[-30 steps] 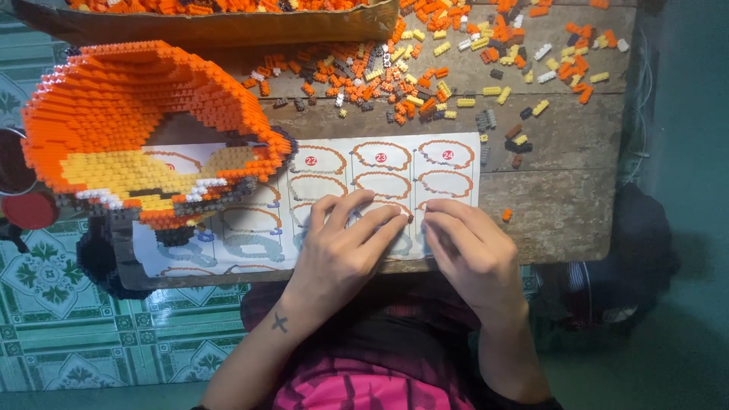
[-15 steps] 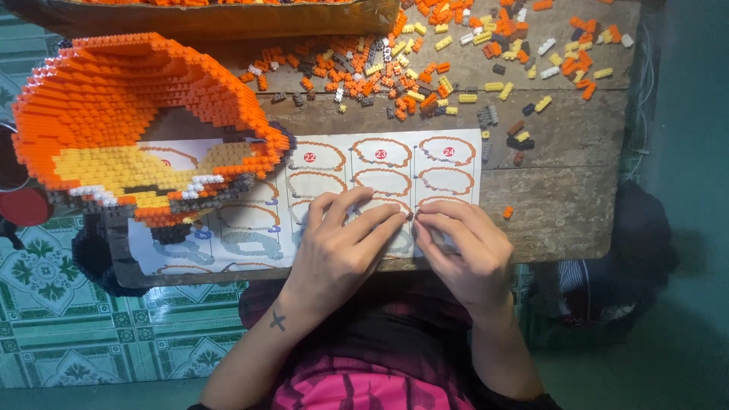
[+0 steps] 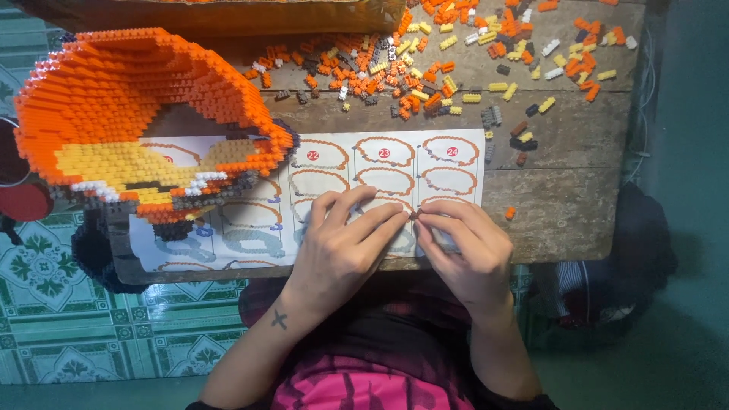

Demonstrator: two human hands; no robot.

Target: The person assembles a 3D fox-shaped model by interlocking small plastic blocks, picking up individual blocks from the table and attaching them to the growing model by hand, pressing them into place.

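My left hand (image 3: pixel 343 247) and my right hand (image 3: pixel 465 247) rest side by side on a white instruction sheet (image 3: pixel 380 163) at the near edge of a wooden table (image 3: pixel 562 190). Their fingertips meet over a tiny dark brick piece (image 3: pixel 414 216), which both hands pinch. Most of the piece is hidden by the fingers. The left fingers lie stretched out and the right fingers are curled. A large hollow brick model (image 3: pixel 129 114), orange with yellow, white and dark bands, stands on the sheet's left part.
Several loose small bricks (image 3: pixel 425 68), orange, yellow, white and dark, are scattered across the far side of the table. A long brown cardboard tray (image 3: pixel 228 15) lies along the far edge. A single orange brick (image 3: pixel 509 213) sits right of the sheet. Patterned green floor tiles (image 3: pixel 45 266) show at the left.
Both hands stay in the same spot on the sheet with fingertips together. Only the view shifts slightly.
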